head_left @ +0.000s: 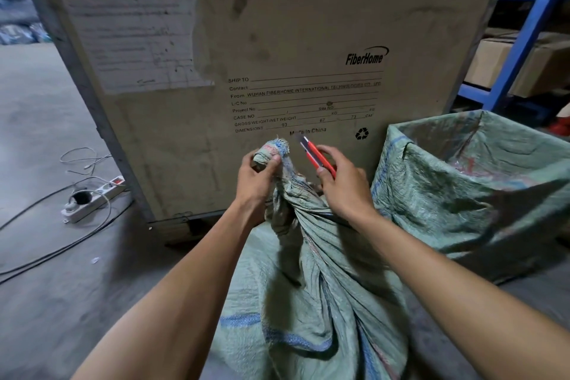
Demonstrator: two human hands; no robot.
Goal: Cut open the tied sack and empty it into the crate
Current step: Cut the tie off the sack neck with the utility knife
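Observation:
A green woven sack point(311, 293) with blue stripes stands low in the middle, its neck twisted and bunched tight. My left hand point(257, 177) grips the frayed top of that neck and holds it upright. My right hand point(342, 182) holds a red utility knife point(317, 157), blade end pointing up and left, a short way to the right of the neck and not touching it. Behind both hands rises the large plywood crate point(246, 40) with printed shipping text; only its side wall shows, its opening is out of view.
A second green sack point(481, 182) stands open at the right. A white power strip point(92, 199) and several cables lie on the concrete floor at the left. Blue shelving point(530, 28) with cardboard boxes stands at the back right.

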